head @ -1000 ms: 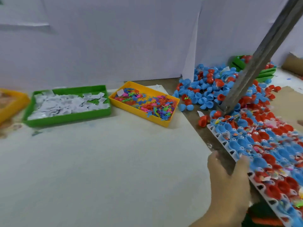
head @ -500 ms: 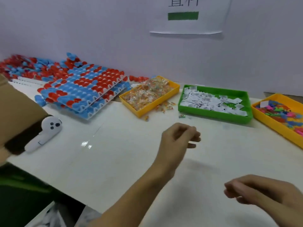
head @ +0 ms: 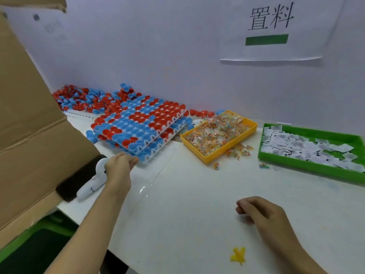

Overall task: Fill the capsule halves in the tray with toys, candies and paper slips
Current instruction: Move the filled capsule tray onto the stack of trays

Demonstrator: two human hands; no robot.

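Note:
Two stacked white trays (head: pixel 147 158) packed with red and blue capsule halves (head: pixel 138 123) lie at the back left of the table. My left hand (head: pixel 120 167) reaches to the near corner of the stack, fingertips at the tray's edge, gripping nothing that I can see. My right hand (head: pixel 260 212) hovers low over the table with loosely curled fingers and holds nothing. A yellow bin (head: pixel 231 144) holds wrapped candies. A green bin (head: pixel 308 169) holds paper slips. One small yellow toy (head: pixel 238 255) lies on the table near my right forearm.
An open cardboard box (head: pixel 29 135) stands at the left edge, with a white controller (head: pixel 92 182) beside it. Loose capsule halves (head: pixel 79 97) are heaped by the back wall. A few candies (head: pixel 240 152) lie spilled beside the yellow bin.
The view has swung from the right end of the table to the left. My left hand moved left and forward to the tray stack's corner. My right hand stayed low.

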